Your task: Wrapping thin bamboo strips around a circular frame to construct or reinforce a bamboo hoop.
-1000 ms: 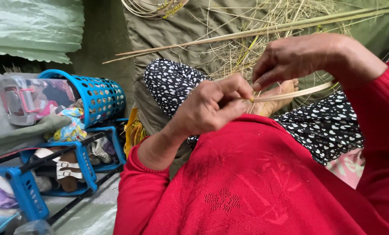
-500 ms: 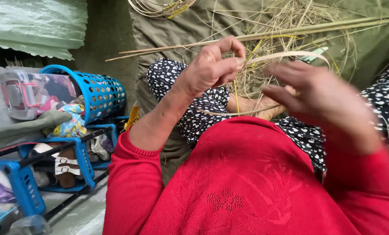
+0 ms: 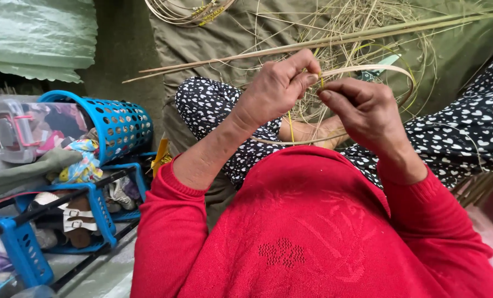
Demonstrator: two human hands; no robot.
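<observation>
My left hand (image 3: 277, 88) pinches the end of a thin pale bamboo strip (image 3: 368, 69) between thumb and forefinger. The strip curves out to the right in a loop and bends back down toward my lap. My right hand (image 3: 365, 110) meets the left at the same spot, fingertips closed on the strip. A thin yellow-green sliver (image 3: 290, 124) hangs down from the pinch point. Both hands are raised above my knees, which are covered by black trousers with white hearts (image 3: 208, 105). My red sweater (image 3: 313, 232) fills the bottom of the view.
Long bamboo stalks (image 3: 313, 47) and a tangle of shavings (image 3: 368, 22) lie on an olive cloth ahead. A coil of strips (image 3: 186, 10) lies at the top. A blue perforated basket (image 3: 117, 124) and a blue rack with shoes (image 3: 75, 218) stand at the left.
My right hand has come up and in from the lower right to meet the left hand. The strip now arcs in a loop to the right of both hands.
</observation>
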